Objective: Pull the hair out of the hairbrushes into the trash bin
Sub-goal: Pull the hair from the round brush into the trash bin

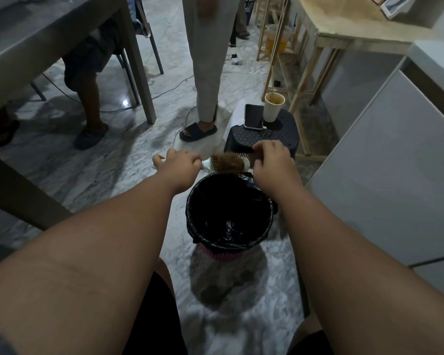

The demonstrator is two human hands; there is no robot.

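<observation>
My left grip (pixel 180 163) is wrapped round the handle of the pale hairbrush (pixel 207 164), which lies level above the far rim of the trash bin (pixel 190 208). A thick brown wad of hair (pixel 227 165) sits in the bristles. My right grip (pixel 272 162) is at the brush's far tip with its fingers curled. Its own back hides the fingertips, so I cannot tell whether they pinch hair, the brush head or nothing.

The bin stands on the marble floor (pixel 113 175) between my forearms, lined with a black bag; a pink ribbed base shows under the bag. Just behind the brush is a black stool (pixel 254 139) carrying a dark phone (pixel 253 116) and a paper cup (pixel 274 107) with a stick in it. The stool is close enough that my right grip overlaps its front edge in this view.

A standing person's pale trouser leg (pixel 207 73) and dark slipper (pixel 198 131) are just beyond, to the left of the stool, with a cable (pixel 164 92) trailing across the floor. Further left, a seated person's legs (pixel 87 80) show under a grey bench (pixel 23 39). A bare wooden bench (pixel 343 29) and a white cabinet (pixel 395 162) close in the right side.

The inside of the bin is too dark to read, and the brush handle is mostly covered.
</observation>
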